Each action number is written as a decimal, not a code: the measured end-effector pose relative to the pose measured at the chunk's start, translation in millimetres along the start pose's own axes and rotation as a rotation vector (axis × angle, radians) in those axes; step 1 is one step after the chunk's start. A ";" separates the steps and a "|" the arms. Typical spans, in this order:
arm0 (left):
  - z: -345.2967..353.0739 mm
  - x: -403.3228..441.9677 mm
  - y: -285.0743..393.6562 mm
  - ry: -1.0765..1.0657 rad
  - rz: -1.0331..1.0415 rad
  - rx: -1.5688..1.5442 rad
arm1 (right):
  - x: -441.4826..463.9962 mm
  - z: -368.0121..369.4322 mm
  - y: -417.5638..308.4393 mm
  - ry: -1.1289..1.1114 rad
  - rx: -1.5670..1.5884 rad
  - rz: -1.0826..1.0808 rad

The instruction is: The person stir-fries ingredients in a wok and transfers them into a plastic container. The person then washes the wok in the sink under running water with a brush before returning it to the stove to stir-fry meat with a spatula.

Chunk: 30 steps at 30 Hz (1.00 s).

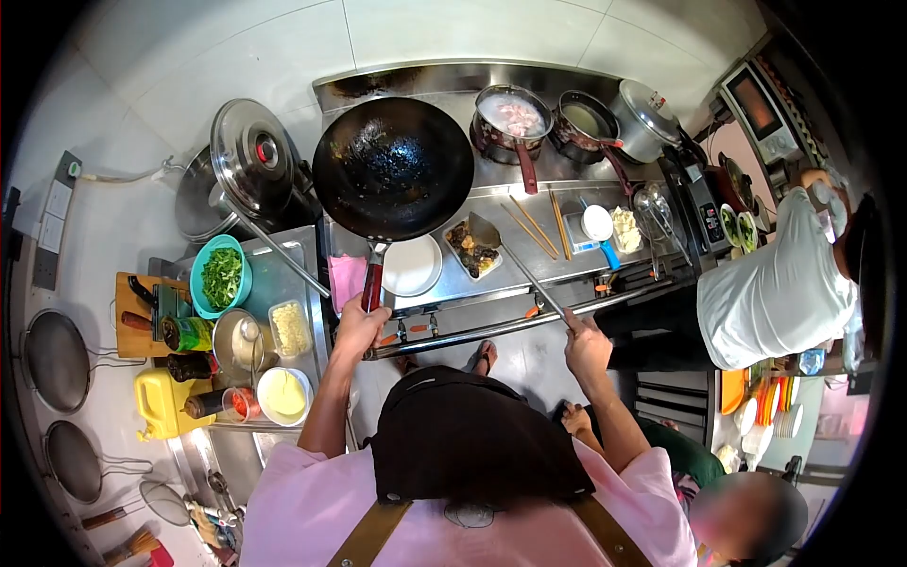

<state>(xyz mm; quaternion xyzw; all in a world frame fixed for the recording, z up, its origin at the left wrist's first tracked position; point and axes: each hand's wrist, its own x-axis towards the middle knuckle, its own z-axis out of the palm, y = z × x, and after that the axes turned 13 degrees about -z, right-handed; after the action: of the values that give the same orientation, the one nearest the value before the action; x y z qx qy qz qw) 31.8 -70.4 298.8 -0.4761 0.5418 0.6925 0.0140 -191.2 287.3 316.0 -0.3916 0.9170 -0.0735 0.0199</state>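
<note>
My left hand (361, 328) is closed round the red handle of a black wok (392, 170), which sits over the stove and has an oily, shiny inside. In my right hand (588, 347) is the long handle of a metal ladle (484, 231). The ladle's bowl is over a clear tray (472, 253) of dark and yellowish food pieces; whether it touches the food I cannot tell. Between wok and tray lies a white plate (412, 266), with a pink cloth (348, 282) to its left.
Two pots, one holding pale meat in liquid (511, 111), stand at the back. Chopsticks (534, 227) lie right of the tray. A teal bowl of greens (222, 278) is left. One person (775, 283) stands right; another (746, 515) is lower right.
</note>
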 end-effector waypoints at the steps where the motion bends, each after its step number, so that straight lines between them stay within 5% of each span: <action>1: 0.0 0.0 -0.4 -0.002 0.000 -0.002 | 1.9 4.9 0.8 -0.015 0.007 0.002; 10: 0.6 4.7 -4.3 0.035 -0.037 0.015 | -0.1 -9.1 0.3 -0.068 -0.010 0.005; 18: -3.2 14.9 -14.1 0.065 0.009 0.091 | 11.5 -36.1 6.9 0.038 0.397 0.283; 22: -6.6 20.4 -19.3 0.063 0.028 0.149 | 60.9 -53.5 -22.6 0.131 0.448 0.007; 24: -4.6 21.9 -18.9 0.049 0.036 0.170 | 100.8 -29.4 -35.7 -0.050 0.512 0.035; 30: 0.0 18.9 -11.7 -0.026 -0.002 0.211 | 170.7 3.8 -127.3 0.151 0.271 -0.137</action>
<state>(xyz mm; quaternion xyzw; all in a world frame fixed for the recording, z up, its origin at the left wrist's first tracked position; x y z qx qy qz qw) 27.7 -75.0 277.5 -0.4636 0.6109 0.6378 0.0719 -217.9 76.9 334.9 -0.4404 0.8686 -0.2269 -0.0012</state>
